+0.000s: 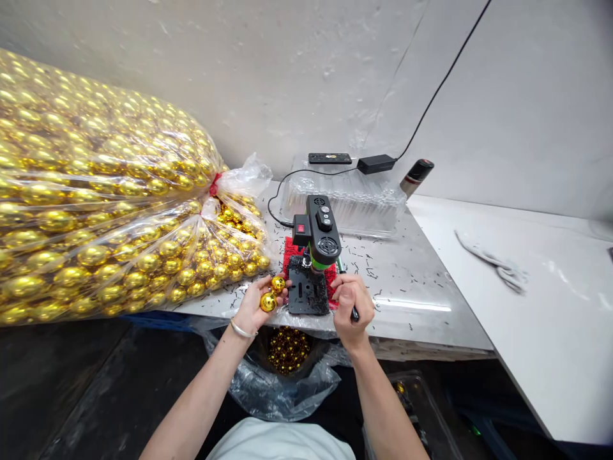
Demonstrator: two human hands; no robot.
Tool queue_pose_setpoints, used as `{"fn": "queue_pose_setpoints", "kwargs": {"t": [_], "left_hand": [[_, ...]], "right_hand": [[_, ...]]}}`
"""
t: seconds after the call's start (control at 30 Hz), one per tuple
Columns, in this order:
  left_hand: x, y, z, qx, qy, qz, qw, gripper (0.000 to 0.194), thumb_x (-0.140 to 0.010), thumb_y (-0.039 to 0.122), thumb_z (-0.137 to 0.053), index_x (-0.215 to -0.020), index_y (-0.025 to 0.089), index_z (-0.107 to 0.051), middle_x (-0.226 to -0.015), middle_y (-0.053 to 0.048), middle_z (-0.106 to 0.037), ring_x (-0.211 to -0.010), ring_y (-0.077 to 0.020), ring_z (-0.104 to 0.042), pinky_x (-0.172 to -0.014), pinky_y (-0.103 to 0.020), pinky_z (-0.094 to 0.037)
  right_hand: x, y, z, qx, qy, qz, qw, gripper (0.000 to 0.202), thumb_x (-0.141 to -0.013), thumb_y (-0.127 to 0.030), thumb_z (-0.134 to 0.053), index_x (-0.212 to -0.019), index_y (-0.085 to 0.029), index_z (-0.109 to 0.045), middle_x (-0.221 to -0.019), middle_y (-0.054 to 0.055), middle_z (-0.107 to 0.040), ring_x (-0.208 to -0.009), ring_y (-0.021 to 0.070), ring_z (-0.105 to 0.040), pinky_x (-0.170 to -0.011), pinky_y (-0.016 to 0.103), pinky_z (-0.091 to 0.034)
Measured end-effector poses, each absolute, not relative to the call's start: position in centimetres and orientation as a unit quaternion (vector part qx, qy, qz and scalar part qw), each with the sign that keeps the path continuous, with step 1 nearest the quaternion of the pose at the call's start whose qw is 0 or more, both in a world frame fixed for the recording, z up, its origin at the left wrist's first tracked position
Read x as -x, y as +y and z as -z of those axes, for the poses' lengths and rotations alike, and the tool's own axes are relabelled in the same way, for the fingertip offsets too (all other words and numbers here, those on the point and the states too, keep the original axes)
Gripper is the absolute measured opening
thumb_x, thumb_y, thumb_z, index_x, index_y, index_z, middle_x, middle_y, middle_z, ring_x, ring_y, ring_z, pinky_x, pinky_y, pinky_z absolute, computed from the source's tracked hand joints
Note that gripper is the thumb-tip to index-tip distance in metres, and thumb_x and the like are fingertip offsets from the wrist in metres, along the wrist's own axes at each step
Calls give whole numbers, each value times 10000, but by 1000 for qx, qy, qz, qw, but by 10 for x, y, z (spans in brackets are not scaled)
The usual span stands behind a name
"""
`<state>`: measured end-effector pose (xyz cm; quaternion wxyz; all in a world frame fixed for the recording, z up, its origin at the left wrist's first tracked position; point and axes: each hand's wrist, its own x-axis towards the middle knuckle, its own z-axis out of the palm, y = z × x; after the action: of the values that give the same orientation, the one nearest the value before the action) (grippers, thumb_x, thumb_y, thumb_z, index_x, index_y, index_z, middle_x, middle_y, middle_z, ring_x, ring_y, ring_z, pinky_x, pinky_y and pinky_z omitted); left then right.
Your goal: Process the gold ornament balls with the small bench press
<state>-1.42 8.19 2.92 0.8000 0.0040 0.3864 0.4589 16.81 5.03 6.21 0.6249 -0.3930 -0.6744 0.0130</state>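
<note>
My left hand [251, 306], palm up and fingers curled, cradles shiny gold balls [268, 301] at the left edge of a small black bench machine [323, 233]. Its fingertips are close to the machine's black slotted base plate [308, 297]; whether they pinch anything more is too small to tell. On the other side, my right hand [352, 306] is closed around the machine's lever, whose black handle end [355, 314] sticks out below the fist. A green band circles the machine's lower head, above the plate. Red matting [291, 249] shows under the base.
A huge clear bag [119, 191] of gold balls fills the left. Below the table edge hangs a plastic-lined container of gold balls [288, 350]. Behind the machine are a clear plastic box [345, 204], a power adapter [376, 164] and a spray can [416, 176]. Black shavings litter the tabletop.
</note>
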Motion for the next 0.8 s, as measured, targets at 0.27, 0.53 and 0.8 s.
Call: {"fn": "queue_pose_setpoints", "kwargs": {"t": [0.27, 0.53, 0.8], "left_hand": [[12, 87, -29, 38, 389, -478, 786, 212, -927, 228, -490, -754, 116, -539, -644, -39, -569, -503, -89, -583, -355, -113, -426], [11, 87, -27, 123, 376, -489, 777, 444, -944, 495, -371, -850, 114, -578, -623, -18, -539, -496, -82, -554, -460, -186, -526], [10, 84, -34, 72, 366, -466, 802, 251, -956, 247, -415, -875, 86, -590, -798, -113, -646, -599, -112, -623, -510, -198, -546]], "right_hand": [[-168, 51, -61, 385, -675, -16, 629, 262, -887, -88, -389, -663, -203, -461, -608, -10, -493, -690, 141, -573, -591, 285, -431], [-169, 51, -60, 393, -674, -19, 625, 274, -895, -122, -380, -648, -207, -463, -600, -6, -495, -675, 151, -578, -586, 299, -433], [-169, 52, -60, 377, -680, -8, 629, 262, -881, -70, -388, -667, -204, -457, -602, -16, -475, -683, 137, -571, -587, 284, -433]]}}
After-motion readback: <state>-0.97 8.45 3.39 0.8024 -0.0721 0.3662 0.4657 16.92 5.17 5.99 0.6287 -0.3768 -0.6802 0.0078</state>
